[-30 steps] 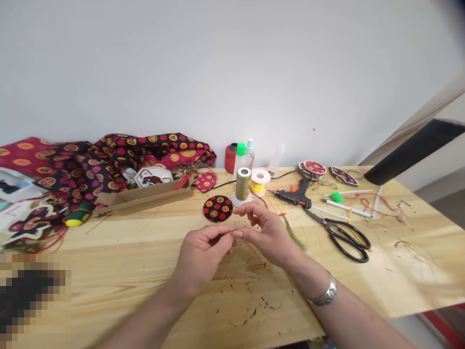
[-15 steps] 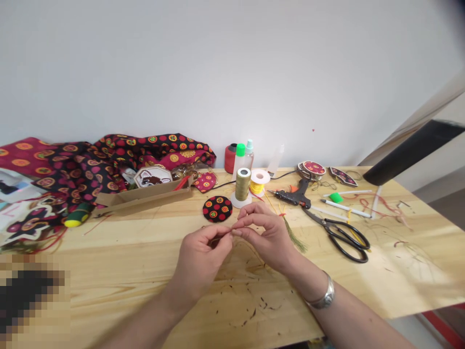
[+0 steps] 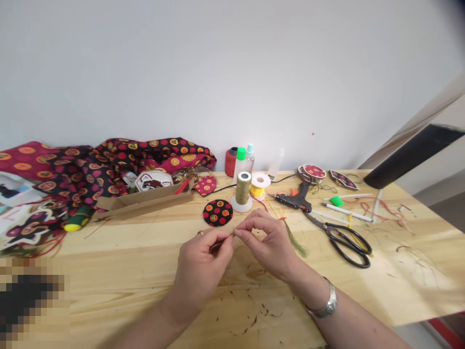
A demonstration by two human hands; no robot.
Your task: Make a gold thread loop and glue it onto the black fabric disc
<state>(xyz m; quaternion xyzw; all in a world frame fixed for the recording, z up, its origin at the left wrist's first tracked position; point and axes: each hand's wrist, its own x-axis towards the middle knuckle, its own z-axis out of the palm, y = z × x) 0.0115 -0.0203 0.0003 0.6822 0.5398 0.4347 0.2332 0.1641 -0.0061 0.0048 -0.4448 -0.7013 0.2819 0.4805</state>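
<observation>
thread: pinched between both hands over the table

head view: thread point(image 3: 233, 232) sits between the two hands, above the table point(image 3: 109, 271) and just in front of the fabric disc point(image 3: 217, 213). left hand point(image 3: 203, 264) and right hand point(image 3: 271, 242) each clamp thumb and forefinger on it, tips nearly meeting, judged a close hold to control a fine strand. olive spool point(image 3: 243, 188) and scissors point(image 3: 347, 238) lie near. the thread's ends are too thin to trace, and both palms are hidden.

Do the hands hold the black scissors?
No, the scissors lie on the table, apart from the left hand and right hand, which pinch a thin thread.
</observation>
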